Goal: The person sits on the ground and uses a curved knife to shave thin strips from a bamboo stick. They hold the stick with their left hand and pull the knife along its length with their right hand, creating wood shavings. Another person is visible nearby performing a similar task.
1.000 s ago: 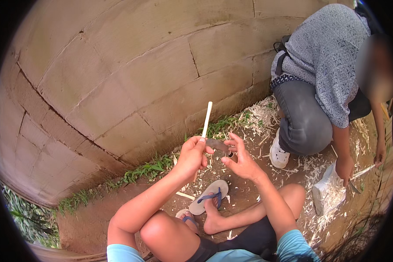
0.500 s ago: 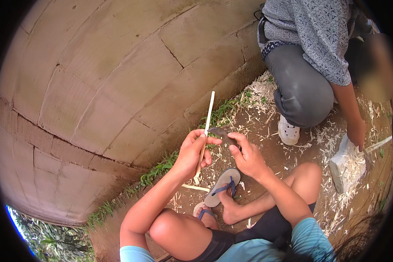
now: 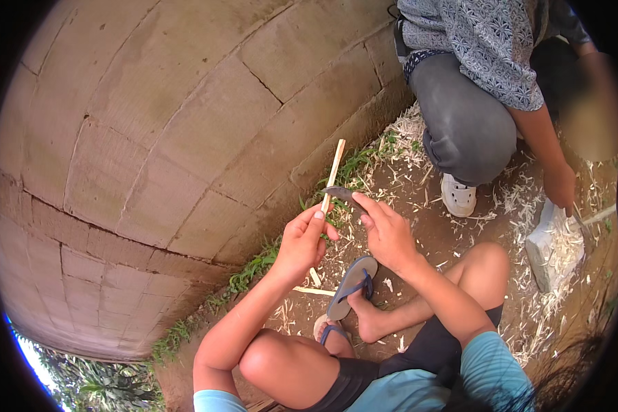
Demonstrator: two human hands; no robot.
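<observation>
Pale stick [image 3: 336,165], ctr of frame, slightly tilted, upper end toward top of frame. Your L hand [image 3: 301,240] is closed on its lower part, thumb along it. Your R hand [image 3: 389,235] is closed round a dark curved blade [image 3: 343,193], tip appears to touch stick. Lower R of ctr: sandal [image 3: 352,287]. Far R: pale block [image 3: 544,257] w/ shavings [image 3: 566,248], nr co-worker's hand [image 3: 561,184].

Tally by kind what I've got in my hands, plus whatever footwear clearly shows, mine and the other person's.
Pale stick, in the left hand: 1
Dark curved knife, in the right hand: 1
Flip-flops, with blue straps: 2
White clog, on the other person: 1
Total: 5
</observation>
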